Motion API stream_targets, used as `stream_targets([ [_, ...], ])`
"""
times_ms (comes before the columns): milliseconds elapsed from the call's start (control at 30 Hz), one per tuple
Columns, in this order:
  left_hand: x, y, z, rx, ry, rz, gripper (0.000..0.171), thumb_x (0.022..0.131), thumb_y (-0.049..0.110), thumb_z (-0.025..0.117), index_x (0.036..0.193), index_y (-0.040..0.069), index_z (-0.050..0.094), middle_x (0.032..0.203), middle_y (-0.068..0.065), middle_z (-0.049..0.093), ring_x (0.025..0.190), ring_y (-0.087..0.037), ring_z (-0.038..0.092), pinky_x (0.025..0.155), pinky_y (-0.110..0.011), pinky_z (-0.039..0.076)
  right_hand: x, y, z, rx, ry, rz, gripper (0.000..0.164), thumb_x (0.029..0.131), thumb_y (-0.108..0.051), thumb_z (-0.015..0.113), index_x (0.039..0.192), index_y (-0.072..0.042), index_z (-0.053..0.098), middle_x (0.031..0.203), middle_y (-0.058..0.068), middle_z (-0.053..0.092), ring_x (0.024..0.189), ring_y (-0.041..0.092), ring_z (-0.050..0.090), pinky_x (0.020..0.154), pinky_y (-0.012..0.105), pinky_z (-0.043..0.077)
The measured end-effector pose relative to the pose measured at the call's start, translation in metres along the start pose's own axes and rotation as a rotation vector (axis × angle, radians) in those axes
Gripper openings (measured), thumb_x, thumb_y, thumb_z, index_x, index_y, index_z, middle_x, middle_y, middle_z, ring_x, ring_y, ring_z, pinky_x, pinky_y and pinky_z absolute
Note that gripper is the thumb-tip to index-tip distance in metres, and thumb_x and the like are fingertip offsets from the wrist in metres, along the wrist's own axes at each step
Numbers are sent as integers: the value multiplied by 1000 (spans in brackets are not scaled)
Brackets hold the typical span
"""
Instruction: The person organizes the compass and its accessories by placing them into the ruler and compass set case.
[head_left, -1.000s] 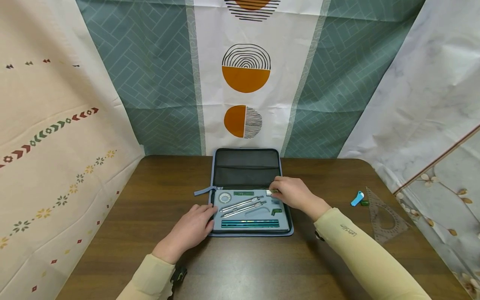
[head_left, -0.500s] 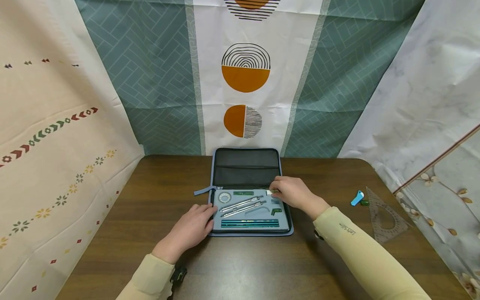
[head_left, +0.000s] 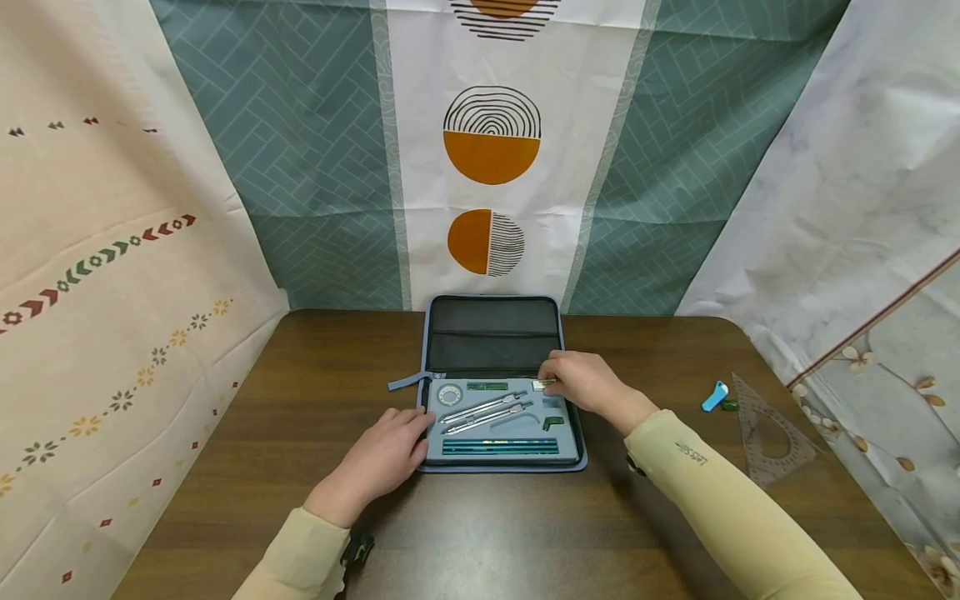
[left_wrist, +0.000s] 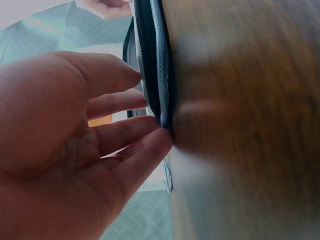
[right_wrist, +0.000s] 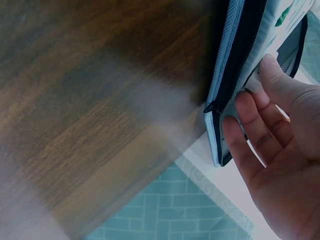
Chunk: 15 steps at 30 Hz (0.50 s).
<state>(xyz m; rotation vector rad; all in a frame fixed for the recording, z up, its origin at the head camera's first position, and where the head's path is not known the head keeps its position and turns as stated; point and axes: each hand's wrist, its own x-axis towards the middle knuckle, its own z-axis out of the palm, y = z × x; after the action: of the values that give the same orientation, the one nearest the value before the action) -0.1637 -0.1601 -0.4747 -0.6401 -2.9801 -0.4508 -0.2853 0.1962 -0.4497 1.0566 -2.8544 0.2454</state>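
Left fingers (left_wrist: 141, 159) spread against case (head_left: 495, 317); right fingers (right_wrist: 256, 125) pincerlike on block (head_left: 537, 386); blurry sleeve lettering (head_left: 692, 453)

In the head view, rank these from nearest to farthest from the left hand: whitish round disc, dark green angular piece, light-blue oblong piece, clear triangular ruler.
1. Whitish disc, far left of the grey tray.
2. Dark green piece, tray's right side.
3. Light-blue piece, on the brown table, right.
4. Clear triangular ruler, further right.

Head cam high, facing forward-down over table (head_left: 495, 533). Wrist cams close, rolled sideways; both share case (head_left: 495, 354) with head.
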Motion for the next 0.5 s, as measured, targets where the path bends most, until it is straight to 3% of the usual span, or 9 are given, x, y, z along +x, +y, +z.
stream_targets([
  [500,1,-1,1,0,1,4,40,107,16,73,145,2,70,148,-21,66,132,-38,62,108,-53,56,-2,1,2,6,13,14,17,95,-17,89,111,-14,84,104,-1,72,92,18,73,82,41,62],
])
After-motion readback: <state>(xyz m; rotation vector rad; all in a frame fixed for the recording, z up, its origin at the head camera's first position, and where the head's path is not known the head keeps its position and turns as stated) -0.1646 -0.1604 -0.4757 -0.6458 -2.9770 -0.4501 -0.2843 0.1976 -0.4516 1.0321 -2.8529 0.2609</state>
